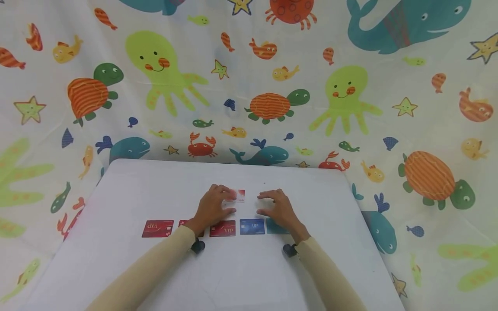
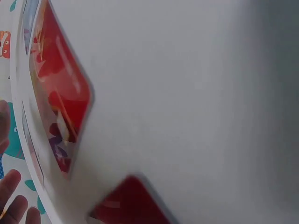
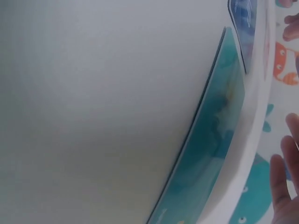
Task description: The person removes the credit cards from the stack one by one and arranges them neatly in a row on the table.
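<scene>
A small red-and-white card (image 1: 241, 195) lies flat toward the back of the white table. My left hand (image 1: 213, 205) is over its left end, thumb and fingers spread apart; whether the fingertips touch the card I cannot tell. To the right of the card, my right hand (image 1: 279, 208) hovers with a gap between thumb and fingers and holds nothing. Nearer me runs a row: an upside-down red VIP card (image 1: 157, 229), a red card mostly hidden by my left wrist, a red VIP card (image 1: 222, 228), a blue VIP card (image 1: 252, 226) and a teal card (image 3: 205, 135), partly covered by my right hand in the head view.
The white table (image 1: 241, 272) ends at a back edge against a hanging cloth (image 1: 241, 73) printed with sea animals. A dark wrist camera (image 1: 198, 246) sits under the left wrist and another dark camera (image 1: 289, 250) under the right.
</scene>
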`<state>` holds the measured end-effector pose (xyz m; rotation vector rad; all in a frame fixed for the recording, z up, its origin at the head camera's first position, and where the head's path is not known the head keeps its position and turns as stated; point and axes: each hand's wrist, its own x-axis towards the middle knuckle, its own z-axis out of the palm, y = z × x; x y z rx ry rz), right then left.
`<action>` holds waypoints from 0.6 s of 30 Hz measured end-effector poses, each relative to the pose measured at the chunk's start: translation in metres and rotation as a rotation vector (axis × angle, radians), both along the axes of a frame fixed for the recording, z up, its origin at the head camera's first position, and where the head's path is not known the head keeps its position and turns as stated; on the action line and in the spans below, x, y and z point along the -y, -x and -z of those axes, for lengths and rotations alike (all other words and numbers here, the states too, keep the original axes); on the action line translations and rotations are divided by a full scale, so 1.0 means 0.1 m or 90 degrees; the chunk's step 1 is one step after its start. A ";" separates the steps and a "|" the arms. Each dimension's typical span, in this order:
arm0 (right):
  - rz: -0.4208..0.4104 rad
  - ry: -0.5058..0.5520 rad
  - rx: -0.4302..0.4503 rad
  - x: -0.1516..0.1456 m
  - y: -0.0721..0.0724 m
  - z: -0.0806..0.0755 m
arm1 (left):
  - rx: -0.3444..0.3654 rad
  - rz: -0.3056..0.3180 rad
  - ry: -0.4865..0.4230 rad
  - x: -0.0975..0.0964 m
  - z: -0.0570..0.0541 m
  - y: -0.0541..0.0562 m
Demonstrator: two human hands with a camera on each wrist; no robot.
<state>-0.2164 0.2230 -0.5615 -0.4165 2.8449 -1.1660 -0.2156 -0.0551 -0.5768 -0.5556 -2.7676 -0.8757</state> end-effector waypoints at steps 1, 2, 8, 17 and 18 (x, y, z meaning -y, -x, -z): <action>0.001 -0.003 0.002 0.02 0.01 0.00 | 0.003 -0.006 0.004 0.02 0.01 0.01; 0.003 -0.006 0.005 0.04 0.02 0.00 | 0.006 -0.013 0.008 0.03 0.02 0.03; 0.005 -0.031 -0.001 0.19 0.08 -0.01 | 0.020 -0.021 0.015 0.14 0.05 0.10; -0.014 -0.065 -0.015 0.37 0.23 0.02 | 0.058 -0.007 0.022 0.23 -0.01 0.20; -0.014 -0.072 -0.015 0.40 0.24 0.02 | 0.061 -0.004 0.024 0.23 -0.01 0.21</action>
